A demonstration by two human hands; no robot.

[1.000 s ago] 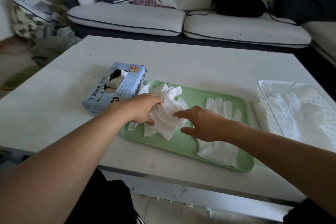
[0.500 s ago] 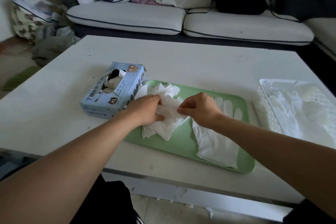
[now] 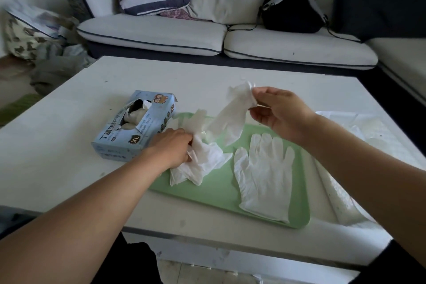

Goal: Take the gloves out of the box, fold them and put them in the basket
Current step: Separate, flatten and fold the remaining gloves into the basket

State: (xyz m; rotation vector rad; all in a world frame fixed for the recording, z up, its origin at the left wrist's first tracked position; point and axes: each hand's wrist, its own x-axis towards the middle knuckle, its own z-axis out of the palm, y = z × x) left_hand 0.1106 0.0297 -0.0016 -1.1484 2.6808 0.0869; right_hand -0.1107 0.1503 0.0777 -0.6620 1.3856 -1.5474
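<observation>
Your right hand (image 3: pixel 280 114) has lifted one glove (image 3: pixel 230 120) clear of the pile (image 3: pixel 200 163) (pinched at its cuff); your left hand (image 3: pixel 171 151) still grips the pile on the tray (image 3: pixel 299 191). Folding comes next.

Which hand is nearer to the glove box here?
Left. The left hand rests on the crumpled gloves right beside the glove box; the right hand holds a glove up, farther off.

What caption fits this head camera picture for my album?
Right hand lifts one white glove from the crumpled pile held by the left hand on the green tray.
</observation>
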